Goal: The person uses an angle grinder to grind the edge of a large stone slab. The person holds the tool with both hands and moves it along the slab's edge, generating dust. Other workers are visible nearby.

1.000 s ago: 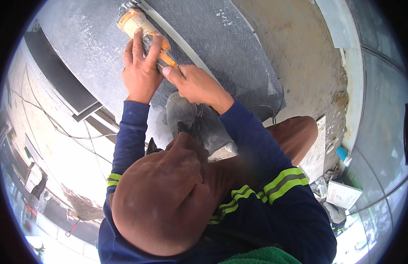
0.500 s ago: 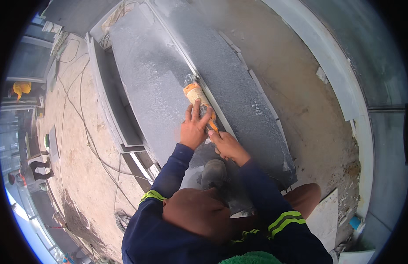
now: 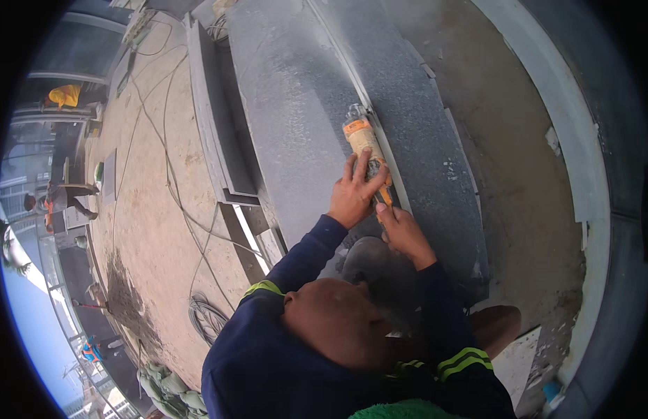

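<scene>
View pulled back since earlier | left hand (image 3: 352, 197) wrapped round sealant tube (image 3: 364, 143) | right hand (image 3: 402, 230) gripping its rear end

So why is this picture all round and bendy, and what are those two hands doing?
A small wide camera on the person's head looks down, and its lens bends straight edges into curves. The two arms in dark blue sleeves belong to that person. The left hand wraps around a tan and orange tube lying on the seam between two long grey stone slabs. The right hand grips the tube's lower end. To the left are a dusty floor with thin cables, and other people far away near the edge.
</scene>
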### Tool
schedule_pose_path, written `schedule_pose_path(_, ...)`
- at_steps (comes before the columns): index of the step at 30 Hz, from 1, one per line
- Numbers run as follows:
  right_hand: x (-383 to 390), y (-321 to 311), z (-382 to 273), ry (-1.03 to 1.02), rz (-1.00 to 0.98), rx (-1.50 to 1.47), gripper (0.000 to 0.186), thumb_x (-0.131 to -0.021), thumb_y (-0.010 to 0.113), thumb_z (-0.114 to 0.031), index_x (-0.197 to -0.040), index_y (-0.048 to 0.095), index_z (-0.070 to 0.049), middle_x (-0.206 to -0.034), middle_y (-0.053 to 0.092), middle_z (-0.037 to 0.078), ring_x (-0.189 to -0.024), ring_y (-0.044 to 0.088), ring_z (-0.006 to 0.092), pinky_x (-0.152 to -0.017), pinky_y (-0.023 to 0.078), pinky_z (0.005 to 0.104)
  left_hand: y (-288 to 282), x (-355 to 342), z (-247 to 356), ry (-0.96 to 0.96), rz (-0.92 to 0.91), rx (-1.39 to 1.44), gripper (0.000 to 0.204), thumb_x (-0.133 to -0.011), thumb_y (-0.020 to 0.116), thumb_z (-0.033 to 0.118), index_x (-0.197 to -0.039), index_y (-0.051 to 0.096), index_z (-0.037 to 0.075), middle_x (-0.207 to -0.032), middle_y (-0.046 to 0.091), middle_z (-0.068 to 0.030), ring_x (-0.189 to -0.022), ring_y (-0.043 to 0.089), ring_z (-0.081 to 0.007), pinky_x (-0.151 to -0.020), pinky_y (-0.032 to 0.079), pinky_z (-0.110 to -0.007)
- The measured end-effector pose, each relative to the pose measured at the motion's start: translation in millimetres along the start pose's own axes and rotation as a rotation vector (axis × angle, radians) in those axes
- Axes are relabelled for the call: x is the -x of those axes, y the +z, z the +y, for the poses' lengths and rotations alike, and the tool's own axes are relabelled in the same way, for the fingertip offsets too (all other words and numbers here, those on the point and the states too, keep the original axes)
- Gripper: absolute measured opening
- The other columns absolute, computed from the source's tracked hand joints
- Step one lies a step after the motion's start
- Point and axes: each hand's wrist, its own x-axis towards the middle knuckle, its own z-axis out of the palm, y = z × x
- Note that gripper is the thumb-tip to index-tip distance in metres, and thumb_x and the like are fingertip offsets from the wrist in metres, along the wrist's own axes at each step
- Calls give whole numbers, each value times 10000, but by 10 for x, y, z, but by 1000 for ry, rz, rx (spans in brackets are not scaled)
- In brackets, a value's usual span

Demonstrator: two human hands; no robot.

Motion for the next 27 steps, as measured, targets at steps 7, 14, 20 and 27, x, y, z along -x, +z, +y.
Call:
schedule_pose_path(7, 18, -40, 3, -76, 17, 51, 637, -1148, 524, -637, -1004, 639, -27, -687, 592, 44, -504, 571, 146, -459, 449, 329, -63, -57, 67, 12, -12, -53, 810, -784, 911, 194, -1529, 633, 348, -1721, 456, -201, -1462, 551, -501, -905, 697, -496)
schedule_pose_path(14, 173, 3, -87, -35, 16, 144, 769, -1154, 464, -621, -1077, 704, 106, -796, 723, 245, -793, 763, 418, -790, 581, 520, -49, 59, 37, 25, 20, -77, 785, -791, 904, 190, -1519, 656, 350, -1727, 464, -183, -1452, 562, -481, -919, 690, -469)
schedule_pose_path(20, 250, 6, -97, -40, 6, 113, 747, -1157, 476, -601, -1070, 702, 105, -750, 703, 214, -711, 753, 373, -697, 573, 492, -94, 97, 73, 32, 21, -79, 763, -805, 896, 206, -1516, 662, 353, -1731, 465, -182, -1453, 564, -477, -907, 692, -469)
schedule_pose_path(27, 30, 19, -120, -93, 11, 95, 664, -1155, 504, -596, -967, 674, 17, -685, 629, 87, -514, 617, 208, -499, 480, 380, -76, -62, -40, 29, 8, -114, 779, -791, 904, 213, -1518, 658, 351, -1714, 489, -182, -1434, 591, -464, -912, 690, -482)
